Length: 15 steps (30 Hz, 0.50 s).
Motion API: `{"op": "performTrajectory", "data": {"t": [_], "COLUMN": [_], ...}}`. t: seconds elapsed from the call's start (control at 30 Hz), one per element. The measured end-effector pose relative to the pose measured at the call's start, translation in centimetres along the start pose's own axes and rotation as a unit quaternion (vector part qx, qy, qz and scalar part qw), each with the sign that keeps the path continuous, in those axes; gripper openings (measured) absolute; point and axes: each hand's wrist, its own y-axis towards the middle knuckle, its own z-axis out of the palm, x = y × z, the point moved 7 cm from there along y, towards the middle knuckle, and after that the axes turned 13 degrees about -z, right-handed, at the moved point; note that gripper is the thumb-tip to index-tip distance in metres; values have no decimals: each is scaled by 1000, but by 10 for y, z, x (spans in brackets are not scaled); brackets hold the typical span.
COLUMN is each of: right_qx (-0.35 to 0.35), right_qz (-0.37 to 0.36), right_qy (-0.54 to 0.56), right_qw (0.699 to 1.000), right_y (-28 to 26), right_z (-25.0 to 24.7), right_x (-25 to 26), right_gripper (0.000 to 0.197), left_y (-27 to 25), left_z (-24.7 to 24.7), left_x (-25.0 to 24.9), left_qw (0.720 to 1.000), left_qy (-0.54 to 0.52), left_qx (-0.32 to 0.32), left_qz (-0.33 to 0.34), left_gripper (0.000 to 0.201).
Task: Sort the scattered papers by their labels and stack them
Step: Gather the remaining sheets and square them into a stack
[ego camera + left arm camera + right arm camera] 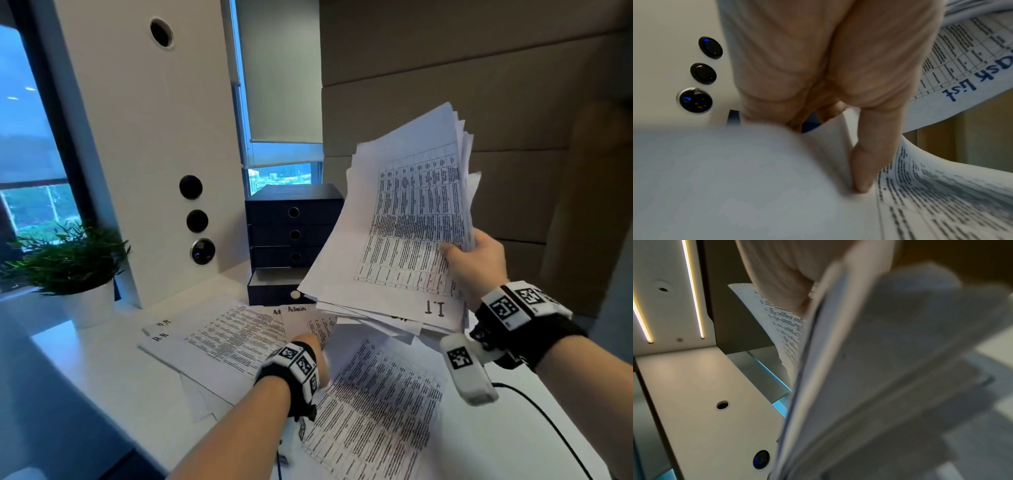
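My right hand [469, 248] holds a thick fanned bundle of printed papers [404, 222] up over the desk's right side, thumb on the top sheet. That sheet is labelled "I.T" [435, 308]. In the right wrist view the bundle [890, 369] is a blur beside the hand [789, 280]. My left hand [310, 342] is low on the desk and pinches the lower part of a sheet labelled "Admin" [296, 309]. The left wrist view shows the thumb [865, 170] on top of the curled sheet [777, 186] and a finger behind its edge. Two sheets labelled "H.R" [161, 330] lie at left.
A printed table sheet [373, 411] lies on the white desk [102, 370] in front of me. A dark blue drawer box [294, 236] stands behind the papers, its bottom drawer [274, 284] pulled out. A potted plant [68, 267] stands at left, and a black cable [548, 421] runs at right.
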Motion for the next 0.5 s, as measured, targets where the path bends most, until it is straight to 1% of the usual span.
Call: {"op": "performTrajectory", "data": {"t": [0.07, 0.1, 0.17, 0.23, 0.27, 0.3, 0.37, 0.4, 0.43, 0.47, 0.5], "right_qx": [-4, -3, -3, -7, -11, -16, -26, -27, -26, -22, -17], "right_qz": [-2, -6, -22, -35, -36, -33, -20, -13, -6, 0, 4], "right_qy": [1, 2, 5, 14, 21, 29, 48, 58, 66, 70, 70], "right_qw": [1000, 1000, 1000, 999, 999, 999, 998, 998, 997, 997, 997], "right_y": [0, 0, 2, 5, 7, 9, 13, 15, 16, 16, 16], "right_z": [-1, -2, -3, -4, -4, -3, 0, 2, 5, 8, 10], "right_x": [4, 8, 16, 23, 24, 25, 23, 22, 20, 18, 15], "right_gripper": [19, 18, 18, 16, 16, 15, 16, 16, 16, 17, 16], "left_y": [3, 10, 20, 29, 36, 42, 46, 48, 50, 52, 52], "left_z": [6, 6, 4, -6, -8, -11, -12, -11, -9, -10, -8], "left_x": [8, 12, 23, 41, 51, 60, 67, 66, 60, 54, 49], "left_qw": [997, 995, 985, 970, 964, 955, 951, 961, 972, 980, 981], "left_qy": [-60, -92, -160, -232, -252, -280, -289, -252, -211, -175, -163], "left_qx": [45, 39, 65, 57, 53, 49, 29, 15, 6, -16, -23], "left_qz": [-16, -7, -15, -47, -69, -83, -107, -113, -106, -96, -104], "left_gripper": [34, 41, 50, 56, 56, 52, 37, 30, 29, 34, 41]}}
